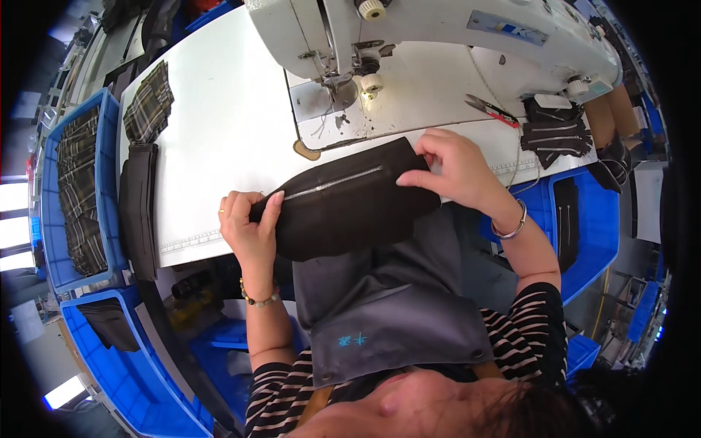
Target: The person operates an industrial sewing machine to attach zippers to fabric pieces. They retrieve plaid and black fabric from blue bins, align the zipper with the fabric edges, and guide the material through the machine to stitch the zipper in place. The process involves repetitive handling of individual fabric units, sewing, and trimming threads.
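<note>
A dark brown fabric panel (350, 208) with a silver zipper (332, 182) set along it hangs over the table's front edge. My left hand (250, 219) pinches its left end, thumb on top beside the zipper's end. At the far right corner, my right hand (453, 166) grips the fabric between thumb and fingers. The panel is stretched between both hands, its lower part lying over my grey apron (387, 314). Just beyond it stands the sewing machine (314, 44), with its presser foot (339, 84) apart from the fabric.
Red-handled thread snips (493, 111) and a pile of dark zipper strips (555, 135) lie on the right. Plaid pieces (150, 102) and folded dark fabric (139, 208) rest at the table's left. Blue bins (112, 182) flank the white table (204, 95), another blue bin (602, 233) at the right.
</note>
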Motion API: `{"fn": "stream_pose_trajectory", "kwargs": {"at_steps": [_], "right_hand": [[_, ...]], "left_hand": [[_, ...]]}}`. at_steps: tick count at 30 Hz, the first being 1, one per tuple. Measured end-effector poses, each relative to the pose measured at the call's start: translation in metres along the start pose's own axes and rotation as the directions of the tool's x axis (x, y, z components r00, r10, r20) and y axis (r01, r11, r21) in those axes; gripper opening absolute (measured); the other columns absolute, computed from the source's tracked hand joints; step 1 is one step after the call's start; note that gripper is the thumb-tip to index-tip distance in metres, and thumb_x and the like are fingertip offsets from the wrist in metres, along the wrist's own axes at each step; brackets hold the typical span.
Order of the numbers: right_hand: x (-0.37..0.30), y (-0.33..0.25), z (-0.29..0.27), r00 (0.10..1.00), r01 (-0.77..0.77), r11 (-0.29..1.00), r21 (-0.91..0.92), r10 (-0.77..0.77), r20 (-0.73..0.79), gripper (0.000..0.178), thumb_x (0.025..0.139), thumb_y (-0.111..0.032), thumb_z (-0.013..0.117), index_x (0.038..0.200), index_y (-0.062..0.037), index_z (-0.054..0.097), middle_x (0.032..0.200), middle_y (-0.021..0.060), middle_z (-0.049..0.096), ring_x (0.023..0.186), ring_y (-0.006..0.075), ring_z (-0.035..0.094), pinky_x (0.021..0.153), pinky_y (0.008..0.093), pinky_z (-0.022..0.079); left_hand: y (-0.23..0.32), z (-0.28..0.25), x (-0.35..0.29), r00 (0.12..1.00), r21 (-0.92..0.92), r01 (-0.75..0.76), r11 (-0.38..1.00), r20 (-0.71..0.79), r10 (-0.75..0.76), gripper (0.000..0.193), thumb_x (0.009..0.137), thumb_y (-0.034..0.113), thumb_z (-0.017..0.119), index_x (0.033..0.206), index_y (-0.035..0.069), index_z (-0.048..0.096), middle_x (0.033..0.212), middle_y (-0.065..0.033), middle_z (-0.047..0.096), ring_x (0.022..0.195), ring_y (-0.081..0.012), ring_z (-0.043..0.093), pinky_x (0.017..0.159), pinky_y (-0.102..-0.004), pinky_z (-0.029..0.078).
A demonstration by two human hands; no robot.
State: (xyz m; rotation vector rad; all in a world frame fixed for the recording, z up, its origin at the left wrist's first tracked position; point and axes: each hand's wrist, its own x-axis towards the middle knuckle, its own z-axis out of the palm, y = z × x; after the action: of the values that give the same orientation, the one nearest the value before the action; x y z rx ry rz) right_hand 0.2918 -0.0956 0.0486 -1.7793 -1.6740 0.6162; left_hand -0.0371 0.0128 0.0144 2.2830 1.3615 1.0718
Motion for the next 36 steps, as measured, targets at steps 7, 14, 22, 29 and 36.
{"fn": "stream_pose_trajectory", "kwargs": {"at_steps": [7, 14, 22, 29, 36], "right_hand": [[0.000, 0.002, 0.006, 0.984, -0.149, 0.931, 0.334, 0.105, 0.144, 0.045, 0.088, -0.019, 0.086, 0.080, -0.0028, 0.045, 0.073, 0.0002, 0.038, 0.065, 0.0090, 0.033, 0.057, 0.0310, 0.033], [0.000, 0.009, 0.007, 0.986, -0.126, 0.926, 0.357, 0.077, 0.149, 0.040, 0.089, -0.015, 0.086, 0.081, -0.0047, 0.048, 0.074, -0.0055, 0.040, 0.066, 0.0038, 0.035, 0.056, 0.0262, 0.032], [-0.004, -0.005, -0.011, 0.947, -0.155, 0.807, 0.570, -0.043, 0.319, 0.007, 0.095, -0.008, 0.075, 0.097, -0.0012, 0.073, 0.084, 0.0001, 0.067, 0.073, 0.0054, 0.059, 0.065, 0.0227, 0.044], [0.007, -0.012, -0.006, 0.960, 0.089, 0.930, 0.357, -0.175, 0.217, 0.013, 0.100, -0.007, 0.065, 0.104, -0.0003, 0.075, 0.086, 0.0061, 0.066, 0.076, 0.0163, 0.061, 0.069, 0.0308, 0.047], [0.011, -0.024, 0.000, 0.943, 0.258, 0.947, 0.193, -0.290, 0.161, 0.012, 0.098, -0.010, 0.069, 0.105, -0.0013, 0.073, 0.088, 0.0093, 0.065, 0.075, 0.0266, 0.062, 0.069, 0.0350, 0.050]], "left_hand": [[0.031, 0.000, 0.013, 0.990, 0.352, -0.142, 0.925, 0.072, 0.124, 0.047, 0.092, 0.044, 0.079, 0.123, 0.010, 0.071, 0.122, -0.0059, 0.072, 0.116, -0.0271, 0.064, 0.118, -0.0512, 0.031], [0.083, 0.027, 0.025, 0.903, 0.061, -0.246, 0.967, 0.377, 0.206, 0.072, 0.082, 0.048, 0.084, 0.138, 0.008, 0.064, 0.125, -0.0096, 0.071, 0.118, -0.0297, 0.063, 0.115, -0.0531, 0.034], [0.069, 0.042, 0.008, 0.831, 0.004, -0.555, 0.832, -0.046, 0.555, 0.020, 0.065, 0.012, 0.086, 0.080, 0.019, 0.075, 0.078, 0.0048, 0.055, 0.077, -0.0163, 0.058, 0.104, -0.0446, 0.040], [0.062, 0.041, -0.002, 0.746, 0.060, -0.658, 0.751, -0.085, 0.660, 0.025, 0.065, 0.008, 0.080, 0.085, 0.023, 0.079, 0.079, 0.0072, 0.050, 0.077, -0.0107, 0.058, 0.106, -0.0450, 0.038], [0.062, 0.042, 0.000, 0.748, 0.045, -0.656, 0.753, -0.092, 0.657, 0.024, 0.066, 0.009, 0.080, 0.086, 0.023, 0.080, 0.079, 0.0068, 0.050, 0.077, -0.0108, 0.057, 0.107, -0.0444, 0.038]]}}
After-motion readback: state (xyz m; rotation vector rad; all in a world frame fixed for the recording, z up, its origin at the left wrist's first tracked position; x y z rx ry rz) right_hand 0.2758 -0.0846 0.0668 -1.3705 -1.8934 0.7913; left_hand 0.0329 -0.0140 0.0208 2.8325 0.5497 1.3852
